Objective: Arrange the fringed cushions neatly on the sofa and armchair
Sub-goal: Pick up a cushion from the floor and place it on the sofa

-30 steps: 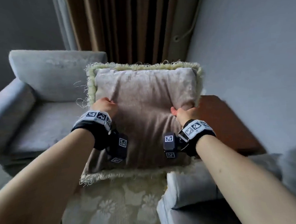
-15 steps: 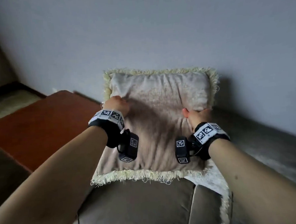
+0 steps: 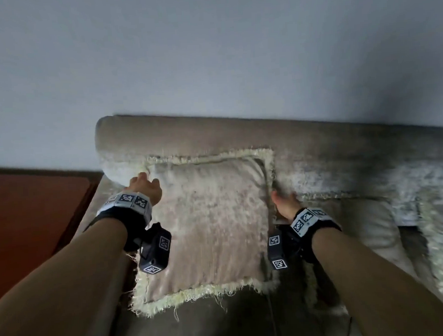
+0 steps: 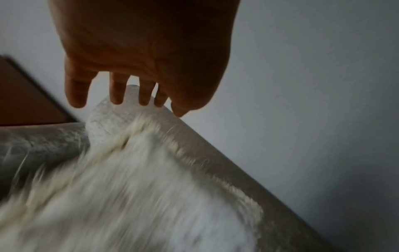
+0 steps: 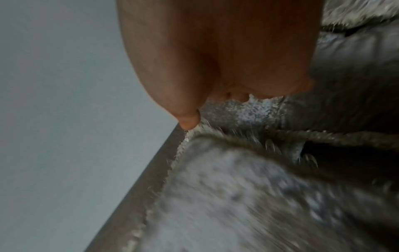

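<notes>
Fringed cushion [image 3: 213,224], beige with a pale yellow fringe: it is standing propped against the sofa [image 3: 317,147] backrest at the centre of the head frame, its lower edge resting on the seat, its top fringe lying just under the roll of the backrest.

Left hand [image 3: 144,188]: you are holding it at the cushion's upper left corner. In the left wrist frame your fingers [image 4: 117,92] are hanging straight and spread, tips just above the backrest's end, gripping nothing; whether they are touching the fabric cannot be told.

Right hand [image 3: 285,203]: you are keeping it at the cushion's right edge, about halfway up. In the right wrist frame the fingers [image 5: 237,97] are mostly hidden behind the palm, with the thumb pointing towards the fringe at the cushion's corner. Whether they are pinching the edge or only resting against it cannot be told.

Second fringed item [image 3: 440,246]: pale and blurred, it is lying over the sofa at the right of the frame; its exact form cannot be told.

Wooden table [image 3: 30,219]: reddish brown, it is standing beside the sofa's arm at the left of the frame.

Wall [image 3: 209,53]: plain grey, it is filling the upper half behind the backrest.
</notes>
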Demonstrator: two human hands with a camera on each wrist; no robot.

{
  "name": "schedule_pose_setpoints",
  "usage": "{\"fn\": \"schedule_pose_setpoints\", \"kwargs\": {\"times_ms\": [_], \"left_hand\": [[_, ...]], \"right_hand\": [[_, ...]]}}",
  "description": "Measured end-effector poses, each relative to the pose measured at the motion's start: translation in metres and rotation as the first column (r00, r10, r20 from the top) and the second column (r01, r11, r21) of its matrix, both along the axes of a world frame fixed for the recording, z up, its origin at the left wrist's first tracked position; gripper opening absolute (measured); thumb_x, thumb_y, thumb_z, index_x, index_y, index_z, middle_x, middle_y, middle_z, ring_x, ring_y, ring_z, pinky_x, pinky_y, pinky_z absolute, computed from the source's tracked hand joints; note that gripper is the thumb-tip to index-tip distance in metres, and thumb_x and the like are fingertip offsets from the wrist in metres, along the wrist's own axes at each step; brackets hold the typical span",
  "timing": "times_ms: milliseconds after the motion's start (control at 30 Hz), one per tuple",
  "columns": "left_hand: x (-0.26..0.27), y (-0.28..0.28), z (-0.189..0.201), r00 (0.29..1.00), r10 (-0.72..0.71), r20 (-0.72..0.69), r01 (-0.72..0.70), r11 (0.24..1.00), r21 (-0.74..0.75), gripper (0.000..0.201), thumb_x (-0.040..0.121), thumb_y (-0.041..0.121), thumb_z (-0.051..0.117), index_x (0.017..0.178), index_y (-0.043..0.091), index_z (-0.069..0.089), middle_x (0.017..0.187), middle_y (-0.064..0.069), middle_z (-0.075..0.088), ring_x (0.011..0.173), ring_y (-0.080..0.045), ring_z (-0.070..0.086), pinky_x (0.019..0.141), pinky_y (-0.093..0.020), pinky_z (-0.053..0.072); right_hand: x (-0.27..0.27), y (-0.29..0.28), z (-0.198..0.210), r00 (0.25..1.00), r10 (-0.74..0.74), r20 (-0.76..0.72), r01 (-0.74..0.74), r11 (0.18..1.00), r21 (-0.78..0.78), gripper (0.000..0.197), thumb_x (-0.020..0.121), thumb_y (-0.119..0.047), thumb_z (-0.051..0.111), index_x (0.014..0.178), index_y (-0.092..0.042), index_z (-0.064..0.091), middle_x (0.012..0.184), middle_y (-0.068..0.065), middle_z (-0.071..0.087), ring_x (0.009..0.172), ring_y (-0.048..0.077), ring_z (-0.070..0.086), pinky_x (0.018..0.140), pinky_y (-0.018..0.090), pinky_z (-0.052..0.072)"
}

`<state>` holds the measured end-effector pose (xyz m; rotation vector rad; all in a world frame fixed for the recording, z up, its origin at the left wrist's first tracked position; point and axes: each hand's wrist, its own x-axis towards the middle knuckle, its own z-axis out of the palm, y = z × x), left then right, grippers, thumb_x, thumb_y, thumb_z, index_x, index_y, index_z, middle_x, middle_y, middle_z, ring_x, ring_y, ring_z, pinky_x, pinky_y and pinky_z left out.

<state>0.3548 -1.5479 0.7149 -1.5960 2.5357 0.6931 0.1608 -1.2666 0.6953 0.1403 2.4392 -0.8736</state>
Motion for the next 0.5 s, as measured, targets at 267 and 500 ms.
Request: {"fn": "schedule_pose_setpoints", "kwargs": {"times_ms": [267, 500], "left_hand": [[-0.011, 0.007, 0.012, 0.988, -0.122, -0.092, 0.126, 0.991, 0.036, 0.056, 0.099, 0.036, 0.030, 0.150, 0.012, 0.026, 0.154, -0.013, 0.031, 0.138, -0.036, 0.035, 0.113, -0.045, 0.031], [-0.043, 0.009, -0.016, 0.959, -0.256, -0.121, 0.257, 0.966, -0.008, 0.055, 0.100, 0.034, 0.030, 0.149, 0.011, 0.027, 0.154, -0.011, 0.030, 0.141, -0.030, 0.031, 0.117, -0.041, 0.025]], "right_hand": [[0.051, -0.013, -0.002, 0.998, 0.050, 0.039, -0.049, 0.999, -0.018, 0.064, 0.102, -0.046, 0.027, 0.155, -0.017, 0.006, 0.162, 0.008, 0.012, 0.147, 0.031, 0.020, 0.117, 0.039, 0.021], [0.040, -0.021, -0.001, 0.995, 0.092, -0.033, -0.093, 0.995, -0.027, 0.062, 0.102, -0.048, 0.025, 0.156, -0.022, 0.008, 0.163, 0.003, 0.012, 0.149, 0.025, 0.017, 0.118, 0.037, 0.017]]}}
